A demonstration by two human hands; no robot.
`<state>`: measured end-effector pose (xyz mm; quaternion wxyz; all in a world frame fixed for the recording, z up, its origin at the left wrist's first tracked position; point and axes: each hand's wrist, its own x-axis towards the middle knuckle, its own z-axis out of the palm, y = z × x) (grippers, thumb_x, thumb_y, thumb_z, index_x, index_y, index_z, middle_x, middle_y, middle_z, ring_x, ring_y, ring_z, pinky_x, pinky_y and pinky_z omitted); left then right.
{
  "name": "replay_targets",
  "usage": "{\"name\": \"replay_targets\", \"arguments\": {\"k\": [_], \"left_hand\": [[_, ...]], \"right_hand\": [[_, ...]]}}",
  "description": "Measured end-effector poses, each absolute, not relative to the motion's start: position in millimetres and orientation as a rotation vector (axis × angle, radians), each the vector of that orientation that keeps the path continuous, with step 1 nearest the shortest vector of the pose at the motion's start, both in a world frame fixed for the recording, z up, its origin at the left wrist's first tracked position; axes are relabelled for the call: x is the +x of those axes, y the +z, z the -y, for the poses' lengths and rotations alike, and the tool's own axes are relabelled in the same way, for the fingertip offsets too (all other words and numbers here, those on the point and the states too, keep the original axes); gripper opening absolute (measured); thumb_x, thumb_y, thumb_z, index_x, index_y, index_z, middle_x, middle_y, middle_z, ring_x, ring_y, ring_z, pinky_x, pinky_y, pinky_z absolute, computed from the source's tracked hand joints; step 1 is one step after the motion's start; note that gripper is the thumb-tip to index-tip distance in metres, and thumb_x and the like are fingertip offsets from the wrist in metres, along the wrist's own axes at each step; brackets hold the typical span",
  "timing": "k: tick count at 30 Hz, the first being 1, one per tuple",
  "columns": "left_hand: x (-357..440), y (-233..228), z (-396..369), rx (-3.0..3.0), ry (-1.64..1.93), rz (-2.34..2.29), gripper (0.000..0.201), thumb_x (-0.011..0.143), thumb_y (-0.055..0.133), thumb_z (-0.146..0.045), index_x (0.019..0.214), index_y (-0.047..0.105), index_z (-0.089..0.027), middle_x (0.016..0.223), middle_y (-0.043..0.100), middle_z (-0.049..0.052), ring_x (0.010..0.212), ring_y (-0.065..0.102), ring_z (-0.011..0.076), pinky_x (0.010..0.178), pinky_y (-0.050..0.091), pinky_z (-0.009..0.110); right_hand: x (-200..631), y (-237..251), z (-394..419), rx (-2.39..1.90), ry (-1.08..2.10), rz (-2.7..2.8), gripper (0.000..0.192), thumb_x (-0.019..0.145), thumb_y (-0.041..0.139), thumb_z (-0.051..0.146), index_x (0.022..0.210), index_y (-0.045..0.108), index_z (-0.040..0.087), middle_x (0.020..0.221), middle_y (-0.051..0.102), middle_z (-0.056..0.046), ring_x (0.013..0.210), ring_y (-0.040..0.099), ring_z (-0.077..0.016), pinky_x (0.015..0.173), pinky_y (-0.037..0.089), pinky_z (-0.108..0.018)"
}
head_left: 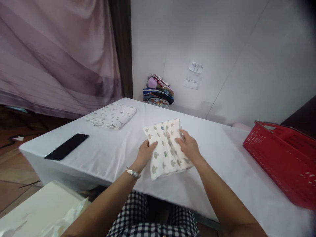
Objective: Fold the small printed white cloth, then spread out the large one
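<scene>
- Your left hand [145, 152] rests on the left edge of a folded patterned cloth [166, 148], thumb on top and fingers curled against or under the edge; you are gripping the cloth lightly.
- Your right hand [189, 147] lies on the right half of the same cloth, fingers spread flat and pressing down rather than pinching.
- The cloth is cream with small grey-brown prints and a few coloured marks. It lies on the white table [222, 154], near the front edge closest to you, about midway between the table's left corner and the red basket [283, 158].
- A silver bracelet [133, 172] sits on your left wrist, just past the table's near edge.
- To the left and farther back, a second folded cloth [111, 115] with small prints lies flat, well apart from your hands.
- A black phone [66, 146] lies close to the table's left edge, well apart from the cloth.
- The red basket sits at the right, tilted, its rim well apart from your right hand.
- Bare table top lies open between the cloth and the basket, and between the cloth and the phone.
- A stack of coloured folded clothes [158, 90] sits at the far edge against the wall.
- A paper note [192, 80] hangs on the wall beyond it.
</scene>
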<state>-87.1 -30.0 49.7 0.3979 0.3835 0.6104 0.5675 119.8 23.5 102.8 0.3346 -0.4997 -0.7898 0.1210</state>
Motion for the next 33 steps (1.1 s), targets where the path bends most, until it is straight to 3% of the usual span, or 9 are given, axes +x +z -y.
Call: {"name": "replay_targets", "arguments": {"k": [3, 6, 11, 15, 19, 23, 27, 33], "left_hand": [[-110, 63, 16, 0.918, 1.447, -1.511, 0.042, 0.068, 0.069, -0.045, 0.095, 0.063, -0.013, 0.094, 0.071, 0.01, 0.075, 0.066, 0.0218, 0.064, 0.05, 0.03], [-125, 64, -4, 0.928, 1.37, -1.549, 0.042, 0.07, 0.068, -0.043, 0.098, 0.063, -0.013, 0.098, 0.07, 0.012, 0.077, 0.067, 0.0223, 0.066, 0.051, 0.031], [-130, 32, -19, 0.892, 1.128, -1.823, 0.057, 0.068, 0.072, -0.039, 0.115, 0.056, -0.012, 0.111, 0.066, 0.017, 0.093, 0.066, 0.0253, 0.078, 0.05, 0.033], [-125, 15, -6, 0.994, 1.053, -1.89, 0.071, 0.065, 0.074, -0.045, 0.126, 0.05, -0.017, 0.123, 0.06, 0.016, 0.104, 0.062, 0.0284, 0.087, 0.046, 0.036], [-125, 16, -1, 1.139, 0.966, -1.949, 0.068, 0.068, 0.071, -0.045, 0.127, 0.049, -0.018, 0.127, 0.058, 0.014, 0.112, 0.057, 0.0295, 0.09, 0.045, 0.035], [-135, 17, -10, 1.231, 0.992, -1.924, 0.061, 0.072, 0.068, -0.041, 0.127, 0.051, -0.021, 0.117, 0.064, 0.009, 0.1, 0.062, 0.024, 0.085, 0.047, 0.031], [-141, 11, -9, 1.212, 0.95, -2.0, 0.051, 0.07, 0.07, -0.041, 0.115, 0.059, -0.019, 0.108, 0.067, 0.009, 0.096, 0.063, 0.0248, 0.084, 0.047, 0.032], [-140, 3, 29, 1.043, 1.294, -1.795, 0.044, 0.07, 0.067, -0.044, 0.105, 0.063, -0.018, 0.105, 0.068, 0.007, 0.096, 0.063, 0.0214, 0.086, 0.048, 0.031]], "right_hand": [[139, 97, -47, -1.292, 0.711, 1.673, 0.052, 0.08, 0.056, 0.046, 0.127, 0.049, 0.025, 0.079, 0.065, 0.001, 0.064, 0.06, -0.0155, 0.061, 0.047, -0.027], [143, 77, -66, -1.32, 1.004, 1.384, 0.061, 0.075, 0.061, 0.046, 0.129, 0.047, 0.022, 0.085, 0.066, -0.002, 0.066, 0.062, -0.0158, 0.059, 0.049, -0.027], [137, 29, -73, -1.66, 1.127, 1.278, 0.065, 0.075, 0.064, 0.037, 0.133, 0.045, 0.015, 0.102, 0.067, -0.01, 0.088, 0.064, -0.0197, 0.076, 0.051, -0.03], [142, 11, -65, -1.639, 1.206, 1.343, 0.08, 0.077, 0.065, 0.041, 0.144, 0.03, 0.015, 0.097, 0.068, -0.01, 0.085, 0.065, -0.02, 0.08, 0.05, -0.031], [145, 10, -57, -1.652, 1.201, 1.38, 0.081, 0.075, 0.066, 0.038, 0.144, 0.031, 0.017, 0.104, 0.065, -0.011, 0.086, 0.065, -0.0208, 0.08, 0.051, -0.032], [141, 7, -47, -1.609, 1.143, 1.447, 0.077, 0.074, 0.065, 0.039, 0.142, 0.034, 0.019, 0.1, 0.066, -0.007, 0.086, 0.064, -0.0203, 0.08, 0.05, -0.032], [139, 4, -40, -1.65, 1.016, 1.538, 0.075, 0.074, 0.065, 0.045, 0.14, 0.038, 0.022, 0.098, 0.066, -0.005, 0.087, 0.063, -0.02, 0.082, 0.048, -0.033], [150, 1, -21, -1.586, 0.82, 1.589, 0.065, 0.081, 0.055, 0.049, 0.137, 0.042, 0.019, 0.128, 0.055, -0.013, 0.098, 0.061, -0.0221, 0.083, 0.05, -0.035]]}}
